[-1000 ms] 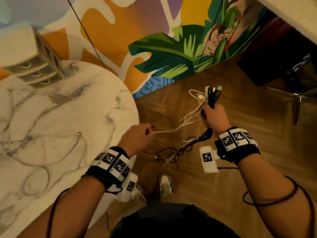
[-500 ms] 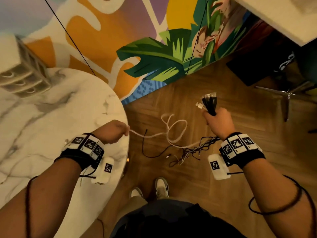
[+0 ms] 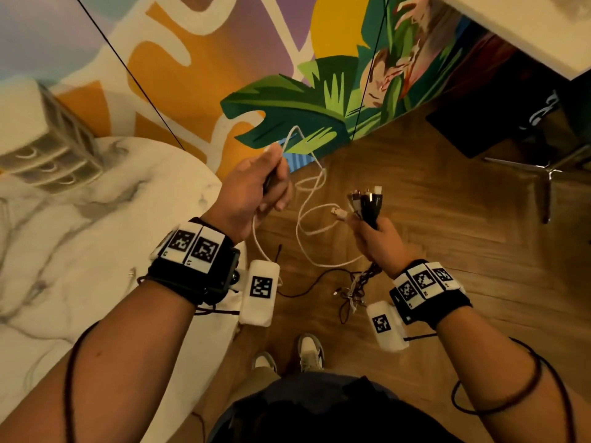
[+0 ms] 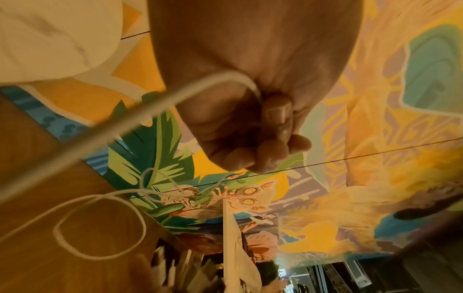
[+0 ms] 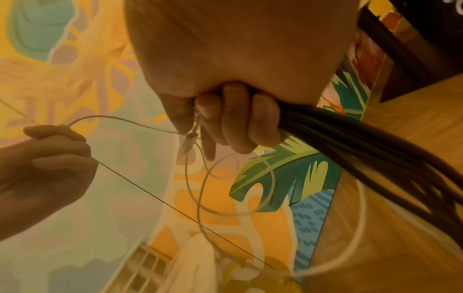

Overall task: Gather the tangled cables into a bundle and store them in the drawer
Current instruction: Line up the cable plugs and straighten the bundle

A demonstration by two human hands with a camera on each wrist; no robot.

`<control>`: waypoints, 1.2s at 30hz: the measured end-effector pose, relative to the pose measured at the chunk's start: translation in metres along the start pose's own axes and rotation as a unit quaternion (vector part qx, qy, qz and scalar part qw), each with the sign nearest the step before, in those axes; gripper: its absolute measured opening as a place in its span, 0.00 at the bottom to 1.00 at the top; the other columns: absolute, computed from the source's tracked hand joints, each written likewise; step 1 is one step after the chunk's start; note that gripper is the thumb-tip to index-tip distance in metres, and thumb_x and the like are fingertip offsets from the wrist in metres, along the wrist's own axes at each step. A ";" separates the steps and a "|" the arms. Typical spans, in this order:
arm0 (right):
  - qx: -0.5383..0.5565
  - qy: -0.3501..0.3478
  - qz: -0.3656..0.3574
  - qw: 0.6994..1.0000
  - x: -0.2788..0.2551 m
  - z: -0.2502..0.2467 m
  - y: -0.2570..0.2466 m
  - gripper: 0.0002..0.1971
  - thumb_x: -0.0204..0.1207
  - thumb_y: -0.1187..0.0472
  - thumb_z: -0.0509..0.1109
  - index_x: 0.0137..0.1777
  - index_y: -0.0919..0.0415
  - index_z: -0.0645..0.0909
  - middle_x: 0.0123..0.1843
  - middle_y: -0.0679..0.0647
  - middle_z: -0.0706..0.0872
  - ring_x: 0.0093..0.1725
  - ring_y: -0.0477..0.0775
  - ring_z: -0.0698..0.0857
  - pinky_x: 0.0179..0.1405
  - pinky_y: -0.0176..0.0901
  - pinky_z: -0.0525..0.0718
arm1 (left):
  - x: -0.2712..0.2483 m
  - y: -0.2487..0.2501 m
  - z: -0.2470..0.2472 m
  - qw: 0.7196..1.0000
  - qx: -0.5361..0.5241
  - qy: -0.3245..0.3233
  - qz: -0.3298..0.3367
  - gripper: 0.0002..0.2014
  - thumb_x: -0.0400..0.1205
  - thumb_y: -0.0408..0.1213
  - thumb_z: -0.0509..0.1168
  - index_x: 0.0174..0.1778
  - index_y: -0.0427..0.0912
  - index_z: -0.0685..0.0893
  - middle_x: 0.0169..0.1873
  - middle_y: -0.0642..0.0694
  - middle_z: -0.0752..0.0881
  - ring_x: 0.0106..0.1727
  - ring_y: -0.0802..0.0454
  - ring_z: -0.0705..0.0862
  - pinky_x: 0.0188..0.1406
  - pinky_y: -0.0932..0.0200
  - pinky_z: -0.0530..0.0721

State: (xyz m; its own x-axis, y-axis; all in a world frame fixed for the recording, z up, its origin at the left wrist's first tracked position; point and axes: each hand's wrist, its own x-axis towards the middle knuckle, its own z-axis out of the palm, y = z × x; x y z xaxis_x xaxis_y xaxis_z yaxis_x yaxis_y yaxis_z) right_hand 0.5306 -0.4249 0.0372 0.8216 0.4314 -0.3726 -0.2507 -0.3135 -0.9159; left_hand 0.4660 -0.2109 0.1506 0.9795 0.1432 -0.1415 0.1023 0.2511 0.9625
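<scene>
My right hand (image 3: 375, 233) (image 5: 225, 123) grips a bunch of cable ends (image 3: 367, 203), mostly black with a few white plugs, pointing up. The black cables (image 5: 363, 142) trail below the fist into a tangle (image 3: 355, 289) hanging near the floor. My left hand (image 3: 259, 183) (image 4: 253, 126) is raised over the table's edge and holds a white cable (image 3: 311, 199) (image 4: 100, 200), which loops in the air between both hands. A small drawer unit (image 3: 48, 145) stands at the table's far left, its drawers closed.
A round marble table (image 3: 96, 251) fills the left. A painted mural wall (image 3: 256, 59) rises behind it. The wooden floor (image 3: 447, 219) lies under the hands, with my shoes (image 3: 310, 350) below. A chair base (image 3: 550, 171) and a dark cabinet stand at the right.
My left hand has swung from the table's side up and toward the right hand, drawing the white cable into taller loops. The right hand has kept its grip on the cable ends.
</scene>
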 end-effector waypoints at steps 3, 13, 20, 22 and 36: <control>-0.071 0.041 -0.016 0.997 0.009 0.004 -0.001 0.15 0.76 0.52 0.69 0.39 0.64 0.85 0.23 0.49 0.74 0.20 0.45 0.71 0.21 0.40 0.68 | -0.001 0.005 -0.005 0.995 0.102 -0.005 0.002 0.20 0.88 0.45 0.51 0.35 0.38 0.77 0.13 0.49 0.68 0.18 0.50 0.69 0.24 0.61 0.72; -0.005 0.049 -0.081 0.995 0.007 0.019 -0.015 0.17 0.82 0.51 0.62 0.45 0.65 0.86 0.20 0.39 0.78 0.19 0.38 0.73 0.21 0.27 0.69 | 0.008 0.054 0.009 0.888 0.443 0.076 0.100 0.22 0.88 0.45 0.53 0.35 0.39 0.84 0.14 0.59 0.73 0.18 0.61 0.70 0.22 0.60 0.66; 0.073 0.007 -0.094 0.993 0.031 0.041 -0.054 0.14 0.82 0.50 0.63 0.50 0.60 0.83 0.25 0.43 0.75 0.22 0.39 0.70 0.23 0.33 0.69 | -0.006 0.067 0.027 0.975 0.216 0.046 0.025 0.24 0.89 0.41 0.49 0.33 0.30 0.79 0.09 0.51 0.63 0.11 0.55 0.58 0.15 0.67 0.57; 0.087 -0.049 -0.090 0.991 0.037 0.047 -0.054 0.13 0.83 0.55 0.61 0.47 0.61 0.85 0.21 0.43 0.75 0.18 0.40 0.69 0.18 0.30 0.67 | -0.006 0.071 0.021 0.981 0.186 0.055 0.024 0.25 0.89 0.41 0.48 0.33 0.30 0.78 0.09 0.50 0.63 0.11 0.54 0.57 0.15 0.67 0.58; 0.111 -0.078 -0.015 0.991 0.021 0.001 -0.048 0.23 0.76 0.61 0.61 0.18 0.50 0.68 0.17 0.45 0.66 0.15 0.46 0.60 0.14 0.33 0.60 | -0.011 -0.076 -0.049 0.662 0.737 -0.018 -0.136 0.39 0.79 0.56 0.63 0.80 0.42 0.55 0.75 0.37 0.63 0.71 0.34 0.70 0.64 0.41 0.74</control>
State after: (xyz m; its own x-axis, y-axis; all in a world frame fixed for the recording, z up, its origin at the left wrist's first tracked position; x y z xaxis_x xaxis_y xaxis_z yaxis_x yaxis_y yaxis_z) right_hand 0.5596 -0.4000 0.0730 0.7453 0.5694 -0.3468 -0.3471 -0.1127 -0.9310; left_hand 0.4389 -0.1849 0.0674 0.8910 0.2552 -0.3754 0.3075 -0.9477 0.0857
